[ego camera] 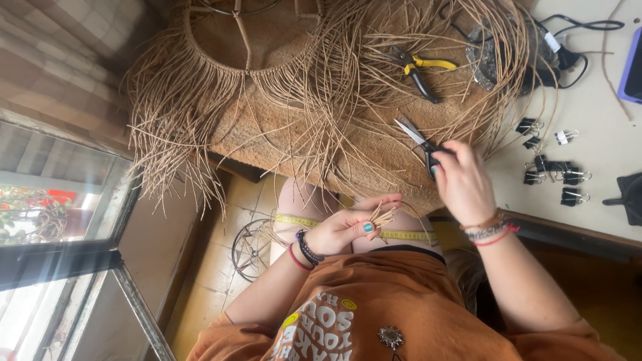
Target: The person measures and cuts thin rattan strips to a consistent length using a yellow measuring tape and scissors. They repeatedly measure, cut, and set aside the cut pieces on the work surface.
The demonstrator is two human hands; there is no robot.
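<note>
My right hand (461,179) rests at the table's edge with its fingers closed around the black handles of a pair of scissors (416,138). The steel blades are parted and point toward the loose tan fibre strands (348,100). My left hand (351,226) is over my lap, pinching a small bundle of short cut strands (383,215). A yellow measuring tape (401,234) lies across my thighs just beneath that hand. A round woven fibre piece on a wire frame (247,53), fringed with long strands, lies on the brown mat (374,167).
Yellow-handled pliers (420,69) lie among the strands. Several black binder clips (552,170) sit on the white tabletop (602,120) to the right. A black cable (575,30) runs at the top right. A wire ring (251,249) stands on the floor, window (53,220) at left.
</note>
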